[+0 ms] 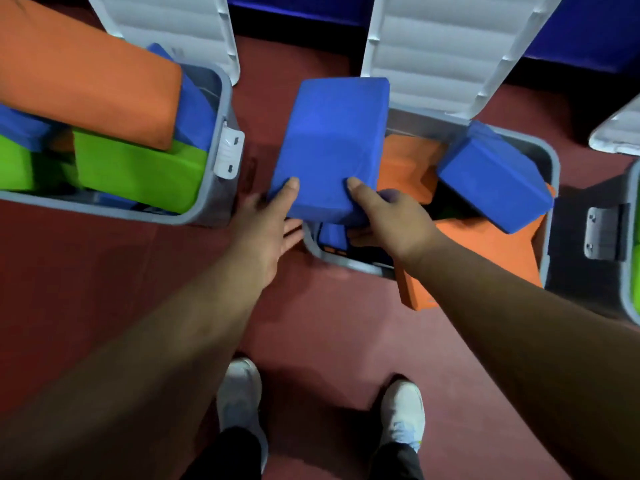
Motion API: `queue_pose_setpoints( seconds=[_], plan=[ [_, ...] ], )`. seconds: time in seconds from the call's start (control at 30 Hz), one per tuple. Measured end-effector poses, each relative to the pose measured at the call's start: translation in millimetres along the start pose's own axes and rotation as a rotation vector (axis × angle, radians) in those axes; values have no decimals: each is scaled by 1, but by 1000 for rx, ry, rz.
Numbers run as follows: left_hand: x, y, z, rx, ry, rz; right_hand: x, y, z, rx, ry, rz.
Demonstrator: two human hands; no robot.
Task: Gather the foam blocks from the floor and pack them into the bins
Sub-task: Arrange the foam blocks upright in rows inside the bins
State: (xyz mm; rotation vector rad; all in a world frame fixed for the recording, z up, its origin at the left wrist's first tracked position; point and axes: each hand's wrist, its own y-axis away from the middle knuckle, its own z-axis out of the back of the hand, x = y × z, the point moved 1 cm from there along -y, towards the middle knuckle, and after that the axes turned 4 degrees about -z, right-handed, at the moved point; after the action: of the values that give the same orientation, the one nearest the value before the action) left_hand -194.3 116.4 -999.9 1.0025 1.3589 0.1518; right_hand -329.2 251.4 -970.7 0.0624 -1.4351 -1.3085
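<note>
You've got a blue foam block held between both hands, hanging tilted over the near-left corner of the middle bin. It's above the rim, not yet inside. Your left hand clamps its near-left corner with the thumb on top and the fingers reaching underneath. Your right hand pinches the near-right corner the same way.

Packing looks well along. The left bin is heaped, with a long orange block riding above the rim over a green block and blue ones. The middle bin already carries a second blue block, perched high, and orange blocks, one of them poking over the near rim. So this load may need pressing down before the white lids can close.

The red floor around your white shoes shows no loose blocks, though anything behind you is out of sight. A third bin is cut off at the right edge, showing only a sliver of green. Your fingers under the block are mostly hidden.
</note>
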Motion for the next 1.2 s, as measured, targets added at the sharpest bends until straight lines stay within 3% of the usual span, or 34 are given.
queue_pose_setpoints(
  seconds=[0.1,0.23,0.43,0.7,0.8,1.0,1.2],
  plan=[
    [-31,-30,4,21,-41,-74,23,-16,-15,-3,19,7],
    [-51,-72,2,66,-82,-154,38,-34,-16,-104,335,102],
    [-49,-131,-16,107,-116,-253,31,-80,-7,-521,600,424],
    [-47,-200,-39,52,-202,-535,3,-120,-18,-846,819,772],
    [-69,-220,-40,-17,-324,-652,-5,-133,-22,-857,993,806],
    [-37,-226,-45,169,-275,-472,-6,-136,-13,-728,1037,760],
    [-18,-212,-59,242,-229,-360,-5,-122,-7,-620,997,747]
  ],
)
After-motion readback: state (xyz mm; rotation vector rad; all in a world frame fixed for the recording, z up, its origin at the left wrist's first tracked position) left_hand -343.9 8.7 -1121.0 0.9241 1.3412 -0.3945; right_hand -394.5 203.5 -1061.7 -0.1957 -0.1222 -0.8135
